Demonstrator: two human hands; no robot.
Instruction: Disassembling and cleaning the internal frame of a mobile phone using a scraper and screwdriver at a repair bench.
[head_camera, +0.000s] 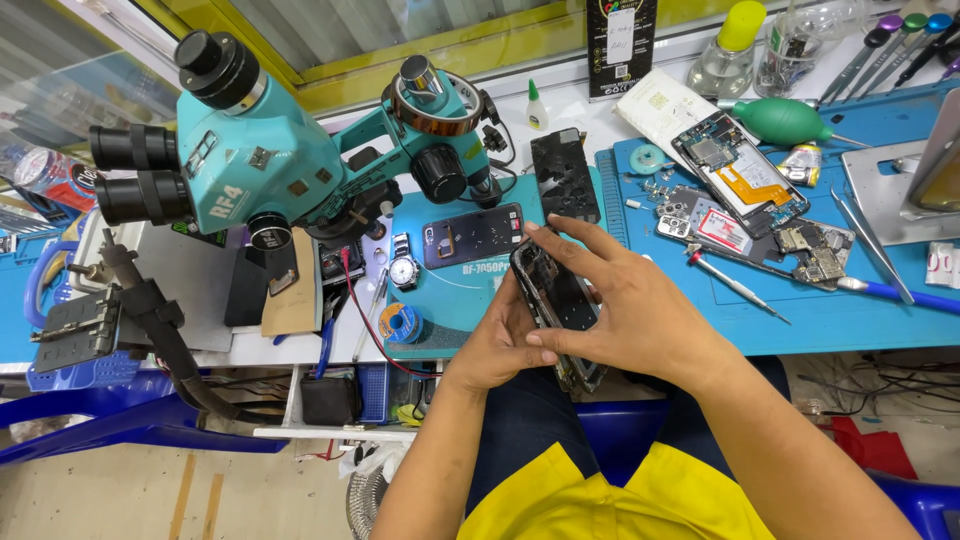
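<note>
Worktop (880, 320) is covered by a blue mat and seen from above. Largest item noted: a teal stereo microscope (270, 150) standing at the left rear, with a teal heating pad (455, 300) beneath and in front of it. On that pad a dark phone back panel (472, 235) is laid flat, a wristwatch (403, 268) just beside it, and a solder spool (403, 323) near the front edge. To the right, an opened phone (742, 172) with exposed boards is recorded, a green air blower (785, 120) behind it, and a screwdriver (735, 285) lying loose on the mat.

Phone frame (558, 300), dark and stripped, is held above the lap at the worktop's front edge, tilted on its long axis. Left hand (495, 345) is closed under its lower edge; right hand (640, 305) is closed over the top, fingers spread across the far side.

Judgement: the frame is likely light, stiff but thin, and fragile at any exposed parts; smooth edges may slip. Grip is best kept on the long side rails, not on the inner face.
</note>
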